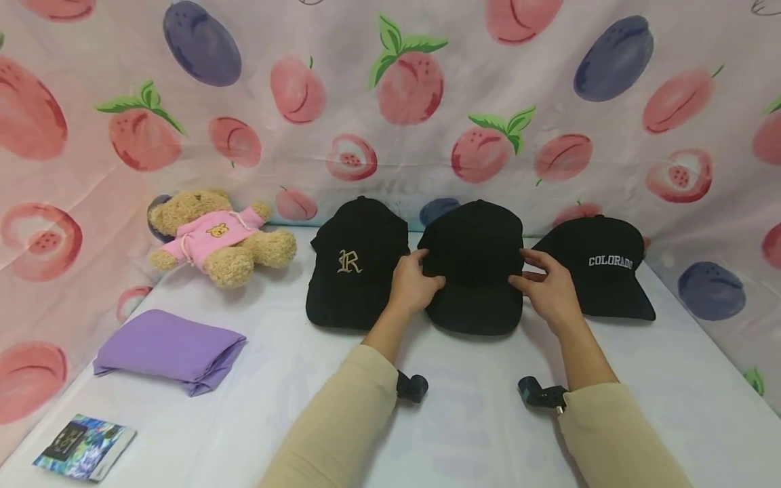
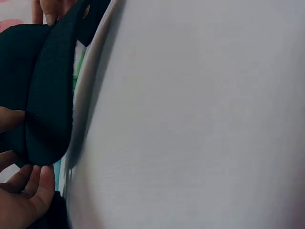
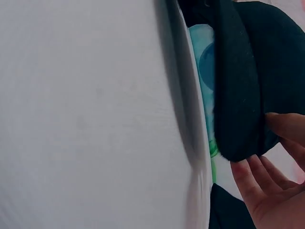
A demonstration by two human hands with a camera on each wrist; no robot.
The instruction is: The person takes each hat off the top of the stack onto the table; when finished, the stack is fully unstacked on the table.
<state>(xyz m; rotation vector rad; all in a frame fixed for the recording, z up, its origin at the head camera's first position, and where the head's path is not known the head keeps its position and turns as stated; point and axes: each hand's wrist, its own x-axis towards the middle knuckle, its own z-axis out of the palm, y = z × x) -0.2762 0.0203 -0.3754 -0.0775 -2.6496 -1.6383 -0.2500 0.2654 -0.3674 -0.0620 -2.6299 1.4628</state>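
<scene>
cap [image 1: 474,271], plain black, is pinched at its sides by my left grip [image 1: 410,281] and right grip [image 1: 552,288], between the gold-lettered cap [image 1: 354,288] at left and the white-lettered cap [image 1: 610,285] at right, far on the bench [image 1: 244,417], so i should squeeze lightly and evenly, keeping it level.

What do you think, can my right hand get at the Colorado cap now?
Probably yes: your right hand is near the Colorado cap, and nothing seems to block it, though it would first need to release the plain cap.
</scene>
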